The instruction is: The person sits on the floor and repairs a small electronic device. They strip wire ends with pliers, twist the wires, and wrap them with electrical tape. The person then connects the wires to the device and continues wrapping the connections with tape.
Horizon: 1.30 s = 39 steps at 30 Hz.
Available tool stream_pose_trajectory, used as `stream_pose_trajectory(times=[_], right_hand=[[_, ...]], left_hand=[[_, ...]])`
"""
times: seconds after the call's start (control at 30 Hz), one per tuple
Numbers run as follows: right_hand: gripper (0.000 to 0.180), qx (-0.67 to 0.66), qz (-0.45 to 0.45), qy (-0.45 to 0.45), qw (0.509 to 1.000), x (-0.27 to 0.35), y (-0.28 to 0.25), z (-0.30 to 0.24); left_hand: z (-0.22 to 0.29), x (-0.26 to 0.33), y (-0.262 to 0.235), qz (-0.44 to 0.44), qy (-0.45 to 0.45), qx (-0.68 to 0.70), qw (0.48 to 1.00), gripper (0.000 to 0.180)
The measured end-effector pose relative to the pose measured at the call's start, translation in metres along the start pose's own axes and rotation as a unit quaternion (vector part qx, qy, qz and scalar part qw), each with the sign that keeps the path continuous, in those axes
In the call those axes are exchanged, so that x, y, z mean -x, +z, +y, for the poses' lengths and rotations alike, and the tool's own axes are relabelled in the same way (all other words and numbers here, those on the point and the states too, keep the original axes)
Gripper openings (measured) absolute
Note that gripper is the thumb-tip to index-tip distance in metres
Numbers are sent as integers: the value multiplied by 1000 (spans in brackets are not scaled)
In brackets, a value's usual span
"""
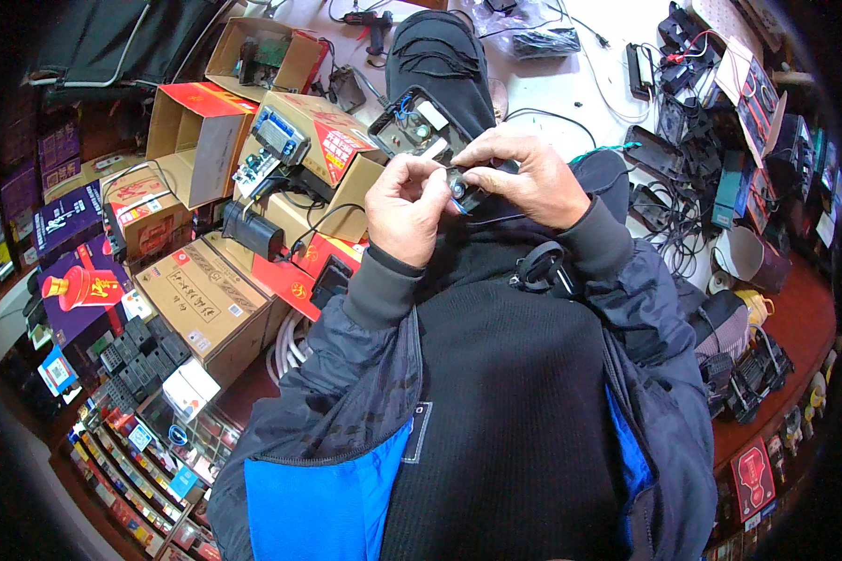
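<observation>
Over my lap, my left hand (408, 208) and my right hand (531, 178) meet. Thumbs and fingers of both pinch a small dark part (457, 183) that has a silvery round piece on it and a bit of blue at its lower end. Its exact kind is too small to make out. Just beyond the fingers lies an opened black plastic housing (390, 134) on my leg, with blue wires and a white block (431, 114) inside. My right hand covers part of that housing's near side.
Open cardboard boxes (196, 159) stand on the left, with a circuit board assembly (276, 140) and a black adapter (254, 231) on them. Tangled black cables and plastic casings (674, 154) lie on the right. A power tool (370, 28) rests on the white floor ahead.
</observation>
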State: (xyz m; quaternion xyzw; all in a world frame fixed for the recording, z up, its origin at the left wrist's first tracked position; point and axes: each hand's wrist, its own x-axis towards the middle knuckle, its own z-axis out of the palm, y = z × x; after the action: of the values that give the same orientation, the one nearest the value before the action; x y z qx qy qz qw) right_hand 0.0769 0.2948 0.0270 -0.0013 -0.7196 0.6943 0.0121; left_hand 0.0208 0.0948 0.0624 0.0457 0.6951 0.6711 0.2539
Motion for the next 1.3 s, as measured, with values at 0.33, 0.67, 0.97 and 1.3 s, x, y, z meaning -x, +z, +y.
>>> stream_pose_trajectory(times=[0.33,0.67,0.97,1.3], right_hand=[[19,-33,-23,20,999,-5,-2,0],[12,160,-9,-141,977,-16,-1,-3],[11,238,56,-194,950,-13,14,2],[12,203,68,-165,963,-11,12,9]], left_hand=[[2,-1,0,-14,-3,22,1000,5],[-2,-7,-2,-43,-22,56,997,7],[-1,-8,-9,-11,-95,151,984,12],[0,-6,-13,-16,-116,202,972,14]])
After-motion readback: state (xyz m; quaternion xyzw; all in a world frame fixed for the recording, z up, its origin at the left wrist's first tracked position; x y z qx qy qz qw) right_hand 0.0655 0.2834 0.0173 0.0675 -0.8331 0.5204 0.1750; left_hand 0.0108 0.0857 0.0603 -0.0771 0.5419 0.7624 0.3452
